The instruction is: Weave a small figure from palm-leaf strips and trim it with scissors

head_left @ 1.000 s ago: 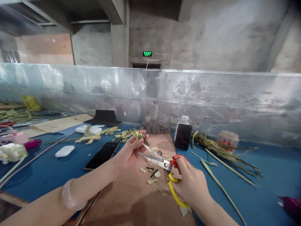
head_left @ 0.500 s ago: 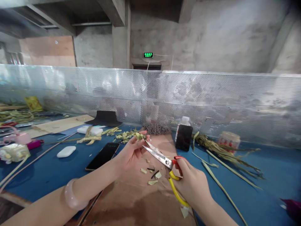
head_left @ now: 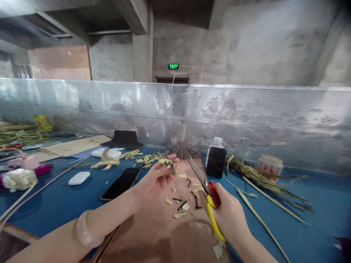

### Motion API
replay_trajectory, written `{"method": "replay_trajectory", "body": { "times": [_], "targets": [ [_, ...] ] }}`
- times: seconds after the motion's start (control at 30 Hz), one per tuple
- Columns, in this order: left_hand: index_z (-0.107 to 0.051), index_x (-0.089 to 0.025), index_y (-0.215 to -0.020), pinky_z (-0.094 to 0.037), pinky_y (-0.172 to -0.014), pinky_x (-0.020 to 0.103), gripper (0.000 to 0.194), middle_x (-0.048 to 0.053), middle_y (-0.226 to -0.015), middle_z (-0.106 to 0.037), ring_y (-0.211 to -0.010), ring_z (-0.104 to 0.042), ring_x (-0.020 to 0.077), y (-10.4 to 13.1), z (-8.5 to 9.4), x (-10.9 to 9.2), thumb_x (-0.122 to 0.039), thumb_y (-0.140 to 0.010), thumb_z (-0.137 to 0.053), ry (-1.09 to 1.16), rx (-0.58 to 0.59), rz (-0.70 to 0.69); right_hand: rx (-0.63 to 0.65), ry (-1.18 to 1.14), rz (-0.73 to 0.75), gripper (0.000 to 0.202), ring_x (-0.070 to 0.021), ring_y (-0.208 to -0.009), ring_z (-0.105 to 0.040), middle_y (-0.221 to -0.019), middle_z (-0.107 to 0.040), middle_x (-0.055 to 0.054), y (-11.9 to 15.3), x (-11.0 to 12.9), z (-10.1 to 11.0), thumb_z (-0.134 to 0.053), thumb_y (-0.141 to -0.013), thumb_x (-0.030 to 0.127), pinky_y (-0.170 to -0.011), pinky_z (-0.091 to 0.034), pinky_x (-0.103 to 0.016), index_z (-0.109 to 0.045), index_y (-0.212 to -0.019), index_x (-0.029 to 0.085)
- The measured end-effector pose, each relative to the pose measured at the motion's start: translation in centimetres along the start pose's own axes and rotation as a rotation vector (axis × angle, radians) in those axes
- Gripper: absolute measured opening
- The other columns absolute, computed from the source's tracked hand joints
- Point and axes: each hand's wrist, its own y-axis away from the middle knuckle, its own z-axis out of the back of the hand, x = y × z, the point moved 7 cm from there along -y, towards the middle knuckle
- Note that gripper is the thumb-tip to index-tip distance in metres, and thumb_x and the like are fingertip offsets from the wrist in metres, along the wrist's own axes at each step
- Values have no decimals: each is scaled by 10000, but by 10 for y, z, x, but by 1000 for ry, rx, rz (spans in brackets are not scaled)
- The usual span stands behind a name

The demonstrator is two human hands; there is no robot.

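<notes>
My left hand (head_left: 157,179) pinches a small knotted piece of green and yellowish plant fibre (head_left: 168,163) above the brown board (head_left: 148,233). In my right hand (head_left: 229,213) are scissors (head_left: 203,179) with one red and one yellow handle. Their blades look nearly closed and point up and away, apart from the piece in my left hand. Short pale and dark scraps (head_left: 180,206) lie on the board between and below my hands.
A black phone (head_left: 120,183) and white earphone case (head_left: 79,178) lie left on the blue table cover. Right stand a bottle (head_left: 216,146), a black rectangular object (head_left: 215,161), dried stalks (head_left: 246,171) and a clear tub (head_left: 270,166). A perforated metal screen (head_left: 175,109) runs behind.
The scissors have moved right, away from the piece in my left hand, and their blades have come together. The left hand has turned the piece so a green end points down.
</notes>
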Motion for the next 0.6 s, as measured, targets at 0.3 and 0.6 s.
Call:
{"method": "replay_trajectory", "body": {
  "times": [0.3, 0.6],
  "targets": [
    [-591, -178, -1194, -531, -639, 140, 445, 39, -981, -681, -764, -651, 83, 4, -8, 5, -19, -781, -635, -54, 155, 32, -19, -89, 69, 84, -155, -461, -474, -566, -522, 23, 3, 6, -2, -493, -769, 260, -448, -300, -217, -423, -727, 240],
    [-550, -228, -1256, -533, -740, 151, 560, 15, -992, -695, -807, -658, 82, 7, -8, 12, -11, -753, -670, -99, 232, 69, -42, -266, 130, 222, -107, -429, -386, -524, -432, 49, 5, 16, 6, -545, -778, 337, -433, -310, -205, -393, -657, 229]
  ]
}}
